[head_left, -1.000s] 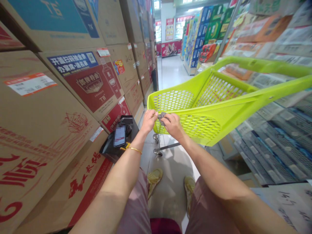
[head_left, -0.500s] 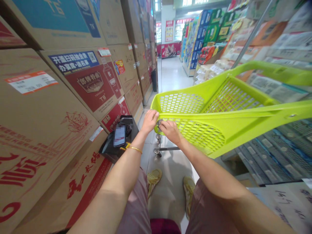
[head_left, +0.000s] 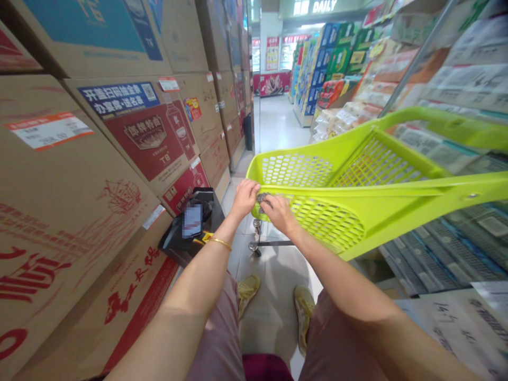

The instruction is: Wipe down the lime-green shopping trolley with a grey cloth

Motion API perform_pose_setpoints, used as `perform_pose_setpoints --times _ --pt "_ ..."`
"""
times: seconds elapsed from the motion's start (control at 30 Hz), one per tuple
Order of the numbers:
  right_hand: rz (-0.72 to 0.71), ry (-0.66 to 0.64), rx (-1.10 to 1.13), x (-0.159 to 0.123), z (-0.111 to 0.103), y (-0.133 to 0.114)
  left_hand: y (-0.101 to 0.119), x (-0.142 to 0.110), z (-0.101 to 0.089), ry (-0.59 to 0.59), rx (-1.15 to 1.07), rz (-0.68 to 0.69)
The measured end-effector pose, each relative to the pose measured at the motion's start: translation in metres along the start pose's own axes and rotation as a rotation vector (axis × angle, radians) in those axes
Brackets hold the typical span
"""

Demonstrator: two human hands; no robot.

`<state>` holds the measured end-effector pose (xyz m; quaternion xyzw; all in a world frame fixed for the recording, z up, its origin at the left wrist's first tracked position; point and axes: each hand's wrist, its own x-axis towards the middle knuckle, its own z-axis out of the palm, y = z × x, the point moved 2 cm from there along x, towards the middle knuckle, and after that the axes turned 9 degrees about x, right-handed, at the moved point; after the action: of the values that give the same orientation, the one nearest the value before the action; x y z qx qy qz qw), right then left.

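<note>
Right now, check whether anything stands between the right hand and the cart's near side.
Yes: a grey wad, in the fingers of the right hand, at the near side of the green cart. Nothing else visible lies between; the left hand is beside it, at the rim.

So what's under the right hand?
A gray, cloth-like piece shows partly from under the right hand, with the lime-green cart behind it. The rest of that piece is covered by the hand and can't be seen.
</note>
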<state>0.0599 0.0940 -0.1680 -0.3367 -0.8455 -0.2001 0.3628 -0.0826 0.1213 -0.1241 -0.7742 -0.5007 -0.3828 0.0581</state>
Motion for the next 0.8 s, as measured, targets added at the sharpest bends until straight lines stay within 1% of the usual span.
perform_pose_setpoints --times 0.17,0.23,0.3,0.4,0.47,0.53,0.6,0.67,0.8 --pt "-0.054 -0.135 0.034 -0.024 0.016 -0.006 0.002 0.0 0.004 -0.011 0.024 -0.038" --pt "-0.063 -0.162 0.046 -0.029 0.019 -0.008 0.003 0.0 0.005 -0.004 0.021 -0.037" --pt "-0.062 -0.165 0.05 -0.028 0.017 -0.008 0.003 -0.001 0.005 -0.005 0.007 -0.032" --pt "-0.022 -0.098 0.052 -0.015 0.003 -0.004 0.003 -0.001 0.004 -0.03 -0.017 -0.029" --pt "0.026 0.01 0.038 -0.002 -0.011 0.004 0.003 0.0 0.003 -0.047 -0.036 -0.027" --pt "0.109 0.14 0.01 0.009 -0.024 0.012 0.003 -0.001 0.003 -0.052 -0.054 -0.027" --pt "0.145 0.208 -0.004 0.014 -0.031 0.018 0.004 -0.001 0.003 -0.046 -0.062 -0.028" --pt "0.122 0.209 -0.006 0.013 -0.031 0.02 0.005 -0.003 0.002 -0.037 -0.063 -0.025" --pt "0.031 0.122 0.014 -0.003 -0.018 0.013 0.008 -0.005 0.001 -0.028 -0.048 -0.027"
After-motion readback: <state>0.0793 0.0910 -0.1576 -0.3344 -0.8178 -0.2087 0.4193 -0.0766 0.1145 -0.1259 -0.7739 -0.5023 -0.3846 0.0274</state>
